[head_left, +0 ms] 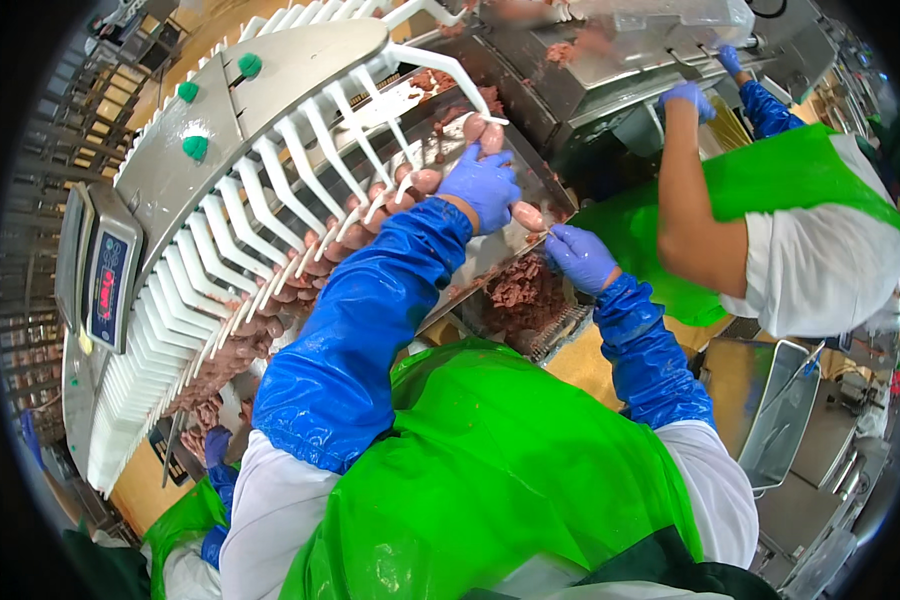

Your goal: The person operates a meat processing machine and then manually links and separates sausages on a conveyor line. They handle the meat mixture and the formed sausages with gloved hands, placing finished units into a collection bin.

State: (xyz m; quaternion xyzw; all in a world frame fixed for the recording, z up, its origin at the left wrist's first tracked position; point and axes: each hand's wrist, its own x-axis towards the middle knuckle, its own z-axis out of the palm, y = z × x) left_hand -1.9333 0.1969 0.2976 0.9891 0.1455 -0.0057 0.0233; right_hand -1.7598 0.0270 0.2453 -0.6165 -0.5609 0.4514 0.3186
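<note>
My left hand [482, 188], in a blue-purple glove, is closed around a string of pink sausage links beside the end of a row of white hooks [295, 165]. Two plump links [484, 132] show just above its fingers, near the hook tip. A single link [528, 216] lies between my two hands. My right hand [581, 258], gloved alike, pinches the string at that link's right end; the fingertips partly hide the grip. More linked sausages [355, 235] hang along the hooks to the left of my left forearm.
Below my hands, a container holds ground meat [525, 295]. Meat scraps lie on the steel tray [460, 130] behind the hooks. A digital scale [105, 265] stands at the left. One co-worker [760, 220] stands close on my right by a steel machine; another's gloved hand [216, 445] shows lower left.
</note>
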